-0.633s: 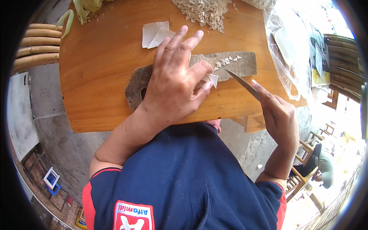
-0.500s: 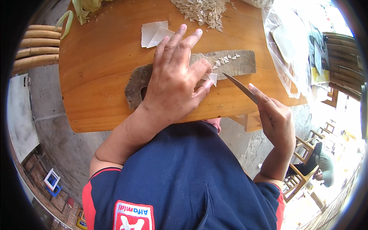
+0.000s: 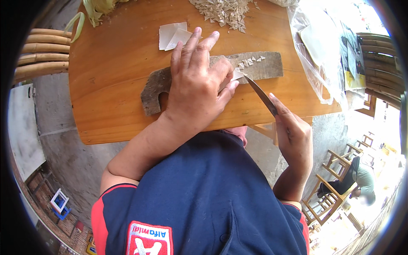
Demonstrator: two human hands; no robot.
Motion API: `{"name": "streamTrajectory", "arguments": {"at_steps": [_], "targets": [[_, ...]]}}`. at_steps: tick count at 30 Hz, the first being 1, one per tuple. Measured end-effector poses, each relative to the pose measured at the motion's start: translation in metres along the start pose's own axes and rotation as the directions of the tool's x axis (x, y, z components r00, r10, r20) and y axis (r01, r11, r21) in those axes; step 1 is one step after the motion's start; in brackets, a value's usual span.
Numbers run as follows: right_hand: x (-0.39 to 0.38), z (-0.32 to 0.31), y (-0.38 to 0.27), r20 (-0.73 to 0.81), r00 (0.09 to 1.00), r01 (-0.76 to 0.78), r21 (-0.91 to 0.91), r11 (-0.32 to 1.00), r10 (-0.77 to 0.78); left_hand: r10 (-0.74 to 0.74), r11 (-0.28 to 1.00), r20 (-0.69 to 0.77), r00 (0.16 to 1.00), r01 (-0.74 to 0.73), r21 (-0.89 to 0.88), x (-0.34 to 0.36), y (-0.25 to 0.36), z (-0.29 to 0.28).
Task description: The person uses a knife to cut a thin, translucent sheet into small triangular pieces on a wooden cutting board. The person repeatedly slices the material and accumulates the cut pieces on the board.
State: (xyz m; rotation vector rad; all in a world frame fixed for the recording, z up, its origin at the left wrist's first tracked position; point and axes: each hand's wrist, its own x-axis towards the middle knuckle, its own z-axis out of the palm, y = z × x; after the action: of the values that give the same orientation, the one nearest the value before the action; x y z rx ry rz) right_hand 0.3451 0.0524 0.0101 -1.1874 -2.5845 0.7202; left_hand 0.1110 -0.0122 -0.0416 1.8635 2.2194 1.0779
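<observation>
My left hand [image 3: 193,78] lies over a worn wooden board [image 3: 265,68], thumb and index finger pressing a small white sheet piece [image 3: 237,75] onto it while the other fingers stretch out. In my right hand [image 3: 293,127] is a knife [image 3: 262,95], its tip touching or very close to that white piece, beside the left fingertips. Several small white cut triangles [image 3: 248,63] lie in a row on the board just beyond. Past my left fingers, larger pale flat sheets [image 3: 172,36] overlap on the table.
The wooden table [image 3: 114,85] carries a heap of cut triangles [image 3: 225,12] at its far side. A clear plastic bag [image 3: 314,55] lies at the right, and pale yellow-green strips [image 3: 95,10] at the far left. Bamboo chairs [image 3: 44,55] flank it. Another person [image 3: 361,180] sits at the right.
My right hand has moved left and slightly up, bringing the knife tip from beside the board to the white piece. My left hand still presses the piece.
</observation>
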Motion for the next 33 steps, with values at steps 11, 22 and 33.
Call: {"name": "streamTrajectory", "arguments": {"at_steps": [11,22,33], "targets": [[0.002,0.001,-0.017,0.023,0.995,-0.098,0.036,0.995,0.097,0.024,0.998,0.063,0.998,-0.020,-0.054,-0.004,-0.005,-0.012],[0.005,0.017,-0.035,0.021,0.998,-0.064,0.046,0.997,0.063,0.064,0.992,0.058,0.996,-0.058,-0.113,-0.004,-0.010,-0.016],[0.006,0.014,-0.050,0.051,0.996,-0.061,-0.129,0.990,0.068,0.066,0.993,0.060,0.996,-0.059,-0.105,-0.004,-0.010,-0.018]]}}
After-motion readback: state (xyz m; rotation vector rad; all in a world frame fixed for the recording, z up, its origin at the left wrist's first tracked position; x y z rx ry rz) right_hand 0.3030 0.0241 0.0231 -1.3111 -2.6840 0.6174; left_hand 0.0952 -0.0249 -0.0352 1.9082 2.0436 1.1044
